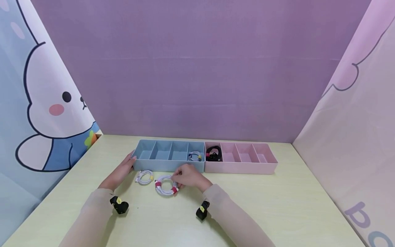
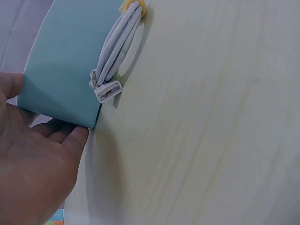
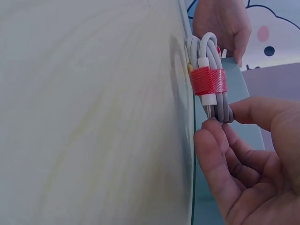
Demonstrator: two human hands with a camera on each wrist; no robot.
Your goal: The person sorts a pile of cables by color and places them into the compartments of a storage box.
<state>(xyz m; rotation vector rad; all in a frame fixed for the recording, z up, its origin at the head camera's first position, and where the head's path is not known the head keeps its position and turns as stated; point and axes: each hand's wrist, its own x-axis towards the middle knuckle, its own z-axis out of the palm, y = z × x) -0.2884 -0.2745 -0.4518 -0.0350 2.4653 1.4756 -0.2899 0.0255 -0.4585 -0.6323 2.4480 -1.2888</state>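
My right hand point(image 1: 189, 175) pinches the right side of a coiled white cable point(image 1: 166, 195) between thumb and fingers. Two red straps point(image 3: 208, 81) bind this coil, and a metal plug tip shows in the right wrist view. At the left end of a blue divided box point(image 1: 166, 166), my left hand point(image 1: 122, 168) grips the end wall, thumb near the upper edge and fingers at the lower corner. A smaller white cable coil point(image 2: 117, 47) with a yellow tie lies on the table before the box, between the left hand and the red-strapped coil.
A pink divided box point(image 1: 240, 168) adjoins the blue one on the right. Its leftmost compartment holds a black coiled cable point(image 1: 213, 153). Another white coil point(image 1: 194, 156) sits in the blue box's rightmost compartment. Behind the pale table point(image 1: 262, 209) hangs a purple cloth point(image 1: 197, 75).
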